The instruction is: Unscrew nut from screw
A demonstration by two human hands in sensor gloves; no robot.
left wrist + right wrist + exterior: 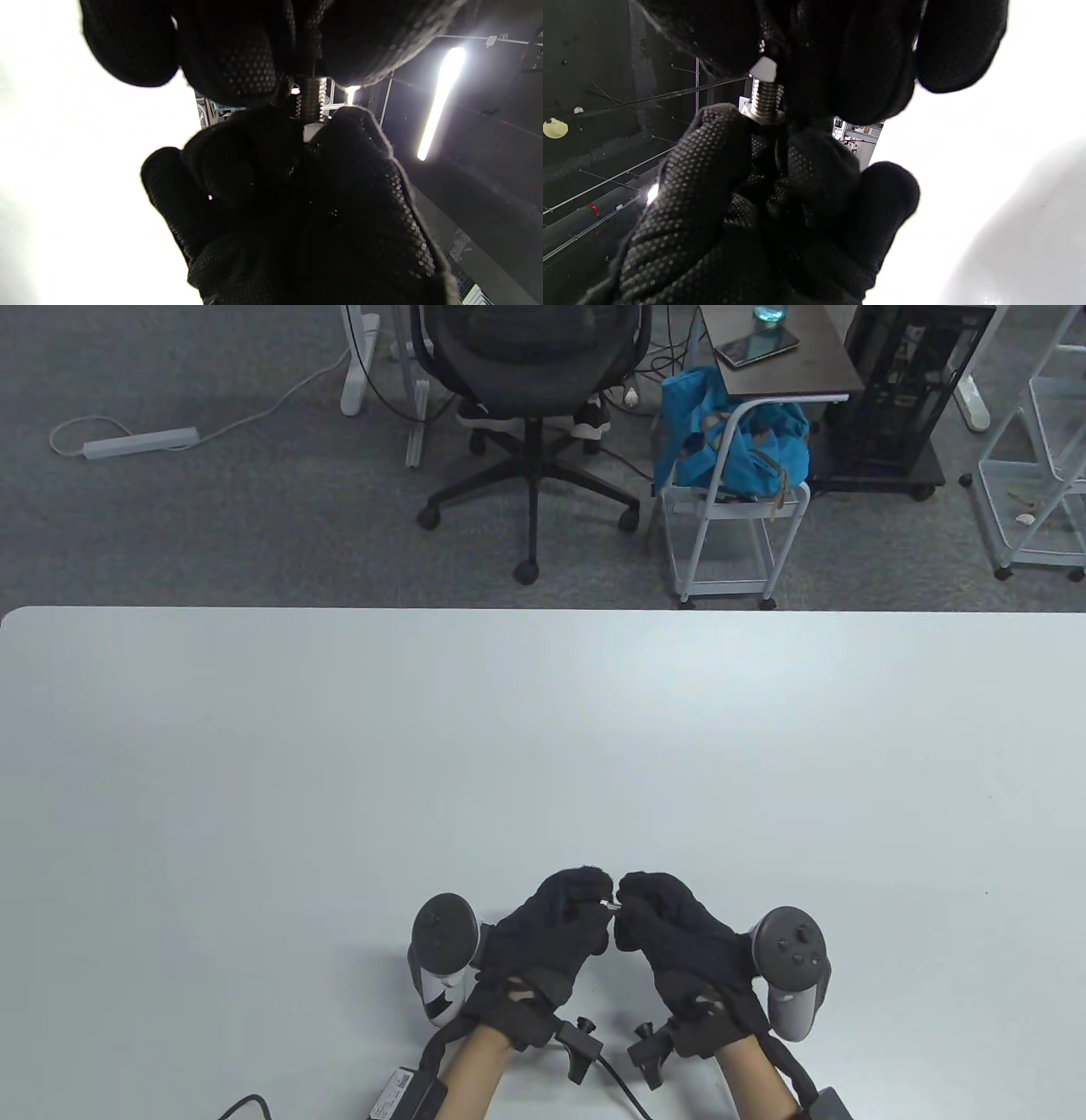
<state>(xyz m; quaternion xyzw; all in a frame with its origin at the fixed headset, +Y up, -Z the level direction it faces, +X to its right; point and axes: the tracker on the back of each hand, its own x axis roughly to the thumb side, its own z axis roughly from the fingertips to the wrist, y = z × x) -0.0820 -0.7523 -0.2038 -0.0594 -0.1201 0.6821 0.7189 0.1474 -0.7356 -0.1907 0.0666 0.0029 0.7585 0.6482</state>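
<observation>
In the table view both gloved hands meet near the front edge around a small metal screw (611, 906), held just above the table. In the right wrist view its bare thread (765, 96) runs between the two hands. My right hand (774, 63) pinches a hex piece (763, 70), apparently the nut, at one end. My left hand (755, 127) pinches the other end, where a flat metal edge (748, 109) shows at its fingertips. The left wrist view shows the same thread (311, 99) and the hex piece (311, 131). Fingers hide both ends.
The white table (543, 746) stretches ahead of the hands. Beyond its far edge stand an office chair (530, 390), a white trolley with a blue bag (730, 449) and a black cabinet (899, 390).
</observation>
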